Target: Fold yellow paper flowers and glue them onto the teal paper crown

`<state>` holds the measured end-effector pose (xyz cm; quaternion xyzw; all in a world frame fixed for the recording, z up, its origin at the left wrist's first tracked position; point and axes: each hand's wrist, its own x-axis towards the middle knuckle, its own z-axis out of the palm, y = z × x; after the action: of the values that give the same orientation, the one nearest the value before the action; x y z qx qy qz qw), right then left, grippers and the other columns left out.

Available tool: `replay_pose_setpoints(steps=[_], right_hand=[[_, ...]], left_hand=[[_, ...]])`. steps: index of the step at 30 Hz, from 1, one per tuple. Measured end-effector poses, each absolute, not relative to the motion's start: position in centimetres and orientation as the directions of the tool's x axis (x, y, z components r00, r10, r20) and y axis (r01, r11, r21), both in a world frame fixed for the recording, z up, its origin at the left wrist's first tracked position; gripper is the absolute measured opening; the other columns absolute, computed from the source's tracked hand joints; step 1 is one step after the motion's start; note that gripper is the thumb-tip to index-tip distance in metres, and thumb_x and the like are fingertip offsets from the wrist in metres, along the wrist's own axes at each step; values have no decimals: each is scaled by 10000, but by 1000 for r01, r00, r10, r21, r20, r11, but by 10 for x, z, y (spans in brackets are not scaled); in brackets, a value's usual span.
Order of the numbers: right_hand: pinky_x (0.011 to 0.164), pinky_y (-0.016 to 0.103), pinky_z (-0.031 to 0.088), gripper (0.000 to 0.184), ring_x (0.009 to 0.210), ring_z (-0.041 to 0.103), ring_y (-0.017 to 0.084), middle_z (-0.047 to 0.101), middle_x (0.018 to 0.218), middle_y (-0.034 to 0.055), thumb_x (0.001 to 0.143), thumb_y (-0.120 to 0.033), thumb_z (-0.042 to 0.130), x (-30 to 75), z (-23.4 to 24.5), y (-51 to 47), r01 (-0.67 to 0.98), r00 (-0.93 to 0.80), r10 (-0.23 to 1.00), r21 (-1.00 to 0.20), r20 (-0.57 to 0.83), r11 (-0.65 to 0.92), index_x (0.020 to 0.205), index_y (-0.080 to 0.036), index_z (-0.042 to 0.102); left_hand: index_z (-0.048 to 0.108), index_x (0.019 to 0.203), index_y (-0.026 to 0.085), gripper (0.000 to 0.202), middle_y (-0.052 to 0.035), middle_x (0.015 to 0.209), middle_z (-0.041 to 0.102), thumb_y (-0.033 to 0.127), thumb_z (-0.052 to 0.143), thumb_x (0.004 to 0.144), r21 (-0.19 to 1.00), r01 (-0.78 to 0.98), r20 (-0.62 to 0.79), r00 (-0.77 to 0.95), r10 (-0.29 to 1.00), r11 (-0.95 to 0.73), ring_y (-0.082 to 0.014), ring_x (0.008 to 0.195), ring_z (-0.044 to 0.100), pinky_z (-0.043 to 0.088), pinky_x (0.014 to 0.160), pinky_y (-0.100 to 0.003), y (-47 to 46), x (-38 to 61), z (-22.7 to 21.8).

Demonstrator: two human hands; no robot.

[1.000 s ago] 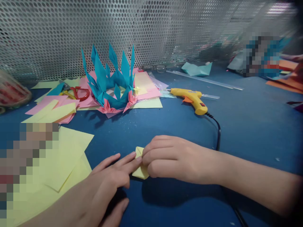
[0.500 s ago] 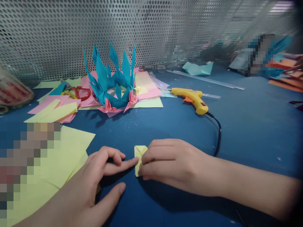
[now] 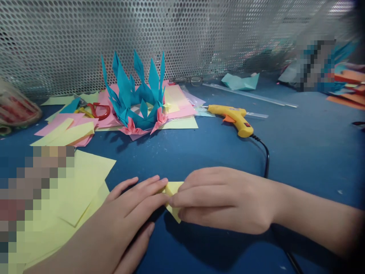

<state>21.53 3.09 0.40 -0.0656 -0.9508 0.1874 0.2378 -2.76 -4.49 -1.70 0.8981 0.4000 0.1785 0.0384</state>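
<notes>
Yellow folded paper (image 3: 174, 211) touching fingers (image 3: 155, 201).

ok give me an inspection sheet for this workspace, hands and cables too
Surface: blue tabletop, small specks visible
Job's things: small folded yellow paper, partly hidden
Clutter: blue origami crown with pink folded pieces; red-handled scissors; yellow glue gun; loose yellow sheets
Hands: right hand pinches the folded paper; left hand lies flatter, fingers at its left edge
Cables: black cord from the glue gun, partly hidden by the right forearm
Surroundings: perforated screen behind the table
</notes>
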Motion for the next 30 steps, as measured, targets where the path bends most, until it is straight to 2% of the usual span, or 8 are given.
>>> replay_pose_setpoints(steps=[3,5,8,11,14,21,27,30], right_hand=[[715,273,496,319,740,632,138,756,845,70,1035,-115,423,217,4,32,14,-861,130,-232,491,973,891,-90,706],[680,296,478,359,719,616,147,744,820,68,1032,-94,396,219,3,34,3,-887,67,-140,457,990,848,-107,704],[726,303,482,354,749,614,156,727,808,63,1035,-91,382,221,2,39,2,-921,46,-113,386,994,881,-112,700],[803,293,479,305,828,613,153,730,904,76,1029,-88,405,222,2,41,42,-934,107,-193,340,980,935,-102,695],[813,289,467,262,845,601,151,724,967,87,1021,-111,444,224,4,42,84,-938,164,-260,305,962,956,-101,698],[744,287,448,277,784,571,143,712,934,69,1032,-140,431,225,3,41,128,-934,205,-259,294,957,942,-135,693],[731,218,492,125,788,594,129,636,853,59,936,-104,557,215,0,36,273,-844,491,-613,218,741,870,-122,662],[671,211,480,119,736,572,122,600,800,32,915,-115,581,210,1,31,338,-797,581,-674,167,657,812,-141,634]], left_hand=[[508,1323,282,485,50,1404,601,58,367,917,232,697,304,611,731,-679,-70,1339,487,236,1190,-217,-43,-28,-17],[530,1319,292,492,35,1377,603,63,390,907,250,690,305,609,732,-679,-100,1297,522,306,1164,-236,-42,-29,-17],[557,1317,288,483,-5,1325,616,76,419,905,260,688,306,607,734,-678,-138,1232,560,392,1109,-266,-43,-30,-17],[579,1312,273,495,-22,1326,627,48,435,896,220,692,328,611,721,-687,-167,1259,541,400,1107,-295,-44,-30,-18],[595,1286,238,504,15,1325,665,1,429,873,132,662,374,656,656,-738,-143,1303,522,279,1188,-274,-44,-29,-19],[584,1290,192,506,23,1344,676,-6,403,862,67,613,374,716,590,-787,-110,1309,534,182,1215,-229,-43,-33,-23],[590,1280,182,501,10,1338,684,-16,381,870,37,614,393,716,577,-788,-132,1328,530,238,1206,-259,-44,-32,-25],[601,1291,183,523,-2,1317,697,-16,388,857,46,610,390,718,576,-791,-150,1307,559,328,1177,-271,-45,-31,-24]])
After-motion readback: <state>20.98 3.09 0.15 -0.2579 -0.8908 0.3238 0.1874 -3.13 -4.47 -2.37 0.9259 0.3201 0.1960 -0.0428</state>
